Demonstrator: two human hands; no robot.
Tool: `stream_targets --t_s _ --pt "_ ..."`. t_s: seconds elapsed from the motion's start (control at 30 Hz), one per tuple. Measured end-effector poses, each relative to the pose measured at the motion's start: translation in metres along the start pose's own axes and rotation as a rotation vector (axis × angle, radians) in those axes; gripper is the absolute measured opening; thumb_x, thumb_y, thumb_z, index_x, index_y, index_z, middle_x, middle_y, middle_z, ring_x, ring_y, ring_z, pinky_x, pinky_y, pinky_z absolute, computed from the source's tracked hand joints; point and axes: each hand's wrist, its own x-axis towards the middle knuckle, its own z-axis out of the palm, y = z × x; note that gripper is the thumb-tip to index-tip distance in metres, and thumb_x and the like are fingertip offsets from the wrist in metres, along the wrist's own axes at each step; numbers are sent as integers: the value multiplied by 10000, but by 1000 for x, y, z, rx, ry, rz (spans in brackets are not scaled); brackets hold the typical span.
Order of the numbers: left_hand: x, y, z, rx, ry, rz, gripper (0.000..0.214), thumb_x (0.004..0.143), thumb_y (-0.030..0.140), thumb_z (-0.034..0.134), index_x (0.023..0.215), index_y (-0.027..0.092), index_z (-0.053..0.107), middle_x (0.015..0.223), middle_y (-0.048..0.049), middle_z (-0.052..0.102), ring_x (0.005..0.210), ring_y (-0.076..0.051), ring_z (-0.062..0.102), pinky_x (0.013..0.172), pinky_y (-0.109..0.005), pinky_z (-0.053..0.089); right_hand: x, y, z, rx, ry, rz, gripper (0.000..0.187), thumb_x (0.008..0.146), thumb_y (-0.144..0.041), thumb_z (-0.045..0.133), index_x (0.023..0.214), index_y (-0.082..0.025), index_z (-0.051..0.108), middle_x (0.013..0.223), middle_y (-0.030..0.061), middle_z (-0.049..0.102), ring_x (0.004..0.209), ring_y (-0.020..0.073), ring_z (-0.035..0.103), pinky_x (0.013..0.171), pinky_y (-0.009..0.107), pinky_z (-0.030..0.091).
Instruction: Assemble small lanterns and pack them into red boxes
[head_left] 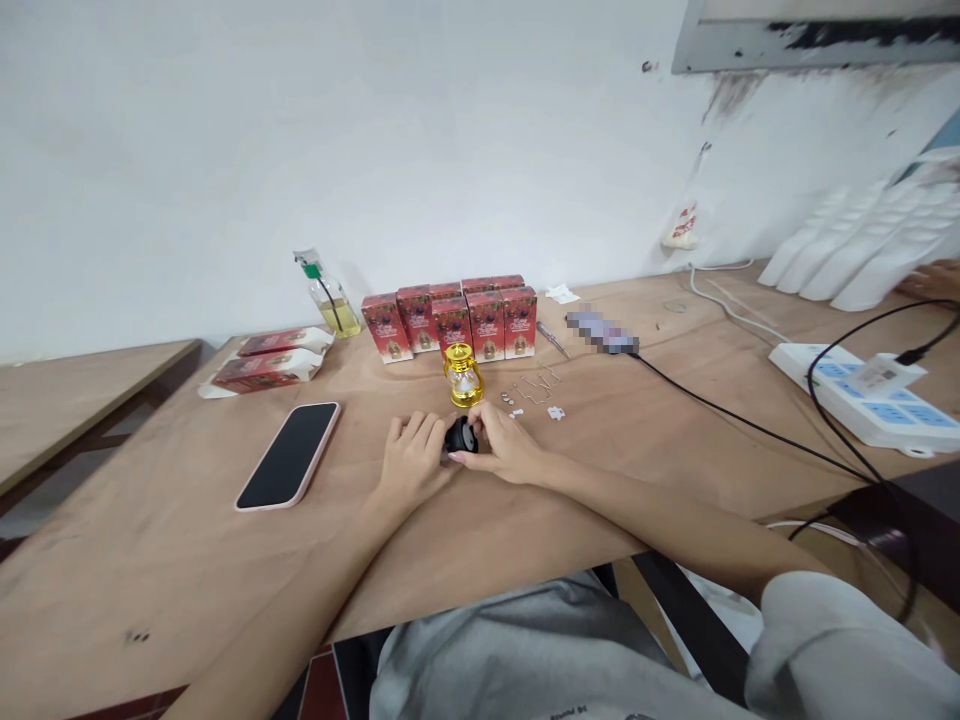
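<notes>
Both my hands meet on a small black round part (pixel 460 436) resting on the wooden table (pixel 150 560). My left hand (pixel 414 455) curls its fingers against the part's left side. My right hand (pixel 507 444) grips it from the right, fingers closed over its top. Just behind them stands a small gold lantern (pixel 463 375) with a clear middle. Thin wire pieces (pixel 534 388) and tiny white and silver bits (pixel 555 412) lie to the right of the lantern.
A row of red boxes (pixel 454 320) stands at the back, with an oil bottle (pixel 330 297) and flat red packets (pixel 266 368) to the left. A phone (pixel 289 455) lies face down at left. A screwdriver (pixel 553 340), black cable (pixel 735 420) and power strip (pixel 870 395) lie at right.
</notes>
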Motion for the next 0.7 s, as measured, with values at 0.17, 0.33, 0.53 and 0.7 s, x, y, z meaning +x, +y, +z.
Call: stream_targets --t_s 0.17,0.33,0.53,0.7 --pt "0 0 -1 19 7 10 244 831 277 484 996 121 573 785 -88 632 708 -228 519 631 -343 292 -1 0 0 -43 -5 -12 365 770 -439 620 932 -208 389 840 25 527 754 174 524 683 304 429" --pt "1 0 -2 14 6 12 254 839 283 469 1010 124 570 799 -88 638 716 -221 522 635 -340 289 -1 -1 -1 -62 -1 -19 364 776 -444 612 932 -203 389 838 31 527 756 179 524 681 307 432" --pt "2 1 -3 24 18 32 248 845 276 465 991 110 577 765 -92 627 704 -225 510 621 -340 278 -1 -1 -1 -73 -11 -18 373 776 -454 614 932 -196 394 831 31 524 753 180 525 685 309 429" --pt "1 0 -1 -5 14 22 257 848 279 474 1011 109 575 786 -95 628 716 -224 515 614 -332 298 -1 0 -1 -87 -7 -20 367 766 -431 630 938 -199 404 832 29 536 758 182 534 683 306 429"
